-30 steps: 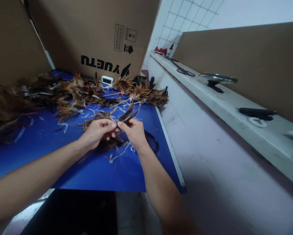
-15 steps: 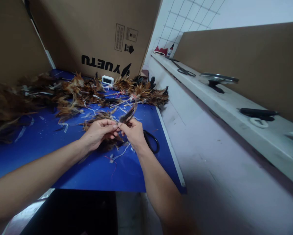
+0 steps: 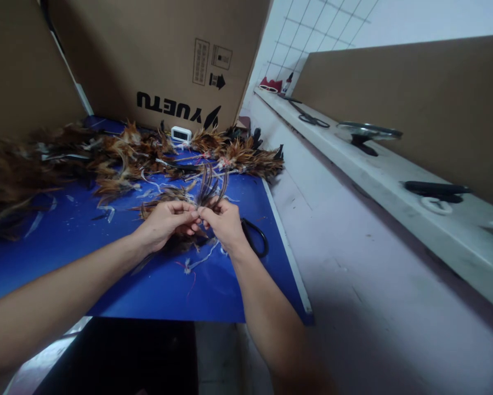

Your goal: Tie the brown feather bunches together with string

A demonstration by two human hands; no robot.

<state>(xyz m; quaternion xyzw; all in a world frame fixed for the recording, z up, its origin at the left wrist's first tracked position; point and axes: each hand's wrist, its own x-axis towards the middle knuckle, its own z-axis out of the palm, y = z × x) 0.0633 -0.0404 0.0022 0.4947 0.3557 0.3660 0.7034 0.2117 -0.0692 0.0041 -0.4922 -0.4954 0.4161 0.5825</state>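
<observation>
Dark, thin feathers point(image 3: 207, 188) fan upward between my two hands, their lower ends pinched at the fingertips. My left hand point(image 3: 170, 222) closes thumb and fingers on the base of these feathers. Touching it fingertip to fingertip, my right hand point(image 3: 224, 222) grips the same feathers. Brown feathers point(image 3: 164, 197) lie on the blue tabletop point(image 3: 147, 296) behind and under my left hand. Beside my right wrist is a black loop-shaped handle point(image 3: 264, 240); the rest of it is hidden. A white strand point(image 3: 200, 261) lies below my hands.
Piles of brown feathers point(image 3: 123, 153) stretch along the back of the table, with a small white digital display point(image 3: 181, 134) among them. Behind stands a cardboard box point(image 3: 159, 55). Scissors point(image 3: 312, 120) and a round metal-rimmed item point(image 3: 369, 130) rest on the right ledge point(image 3: 332, 142).
The feathers between my hands have spread from a narrow bunch leaning right into an upright fan. Both hands have stayed in nearly the same place.
</observation>
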